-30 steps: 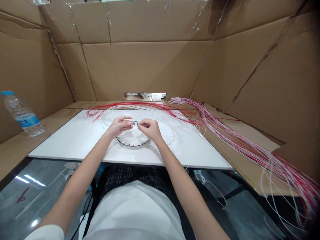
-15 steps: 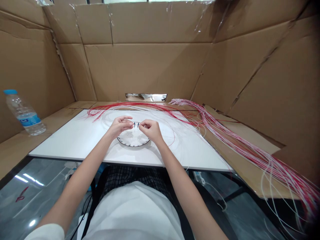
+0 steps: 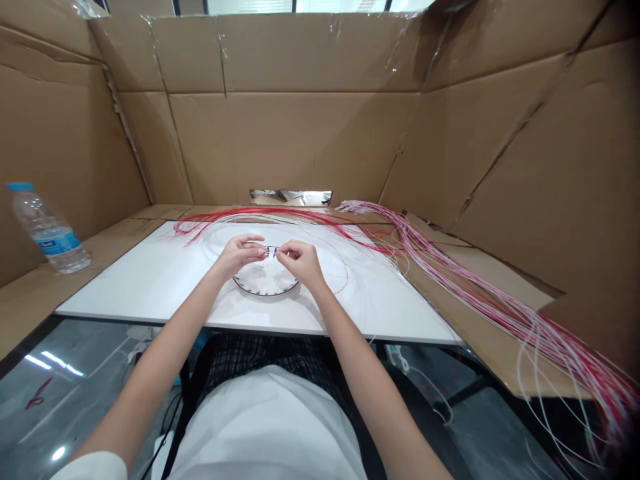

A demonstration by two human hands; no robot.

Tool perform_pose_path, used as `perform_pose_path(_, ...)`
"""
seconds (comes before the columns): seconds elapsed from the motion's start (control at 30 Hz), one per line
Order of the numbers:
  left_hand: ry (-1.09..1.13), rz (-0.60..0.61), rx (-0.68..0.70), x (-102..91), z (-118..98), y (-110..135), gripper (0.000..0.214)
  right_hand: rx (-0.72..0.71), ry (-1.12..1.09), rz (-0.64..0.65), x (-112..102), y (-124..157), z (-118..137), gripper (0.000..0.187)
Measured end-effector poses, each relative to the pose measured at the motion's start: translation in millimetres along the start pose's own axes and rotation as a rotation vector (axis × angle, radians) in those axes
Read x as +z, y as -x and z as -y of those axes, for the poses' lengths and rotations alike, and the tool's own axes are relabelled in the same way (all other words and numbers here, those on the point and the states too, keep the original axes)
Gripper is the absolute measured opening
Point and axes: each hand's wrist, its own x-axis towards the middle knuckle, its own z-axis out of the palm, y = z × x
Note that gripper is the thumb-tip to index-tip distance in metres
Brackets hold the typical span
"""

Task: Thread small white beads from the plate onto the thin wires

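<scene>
Above the far part of a round white plate (image 3: 265,280) with a dark patterned rim, both hands face each other with only a narrow gap between the fingertips. My left hand (image 3: 242,253) pinches with thumb and index finger, its other fingers partly raised. My right hand (image 3: 299,260) is also closed in a pinch, fingers curled. Tiny dark pieces show at the fingertips of each hand, too small to name. What lies on the plate is pale and hard to make out.
A white board (image 3: 150,280) covers the table. Red and white wires (image 3: 270,211) arc behind the hands, and a thick wire bundle (image 3: 465,273) runs down the right side. A water bottle (image 3: 57,240) stands at the left. Cardboard walls (image 3: 300,140) enclose the table.
The view has tilted slightly upward. Both hands keep nearly the same pose over the plate, and the dark pieces at the fingertips have shifted only a little.
</scene>
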Motion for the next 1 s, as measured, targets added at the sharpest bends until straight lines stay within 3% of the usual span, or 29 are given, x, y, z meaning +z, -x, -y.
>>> perform_pose_path(1.0,-0.005,0.005,0.012,1.3,-1.5,0.9,0.042,0.033,-0.007,0.023,-0.3,0.2,2.3,0.013)
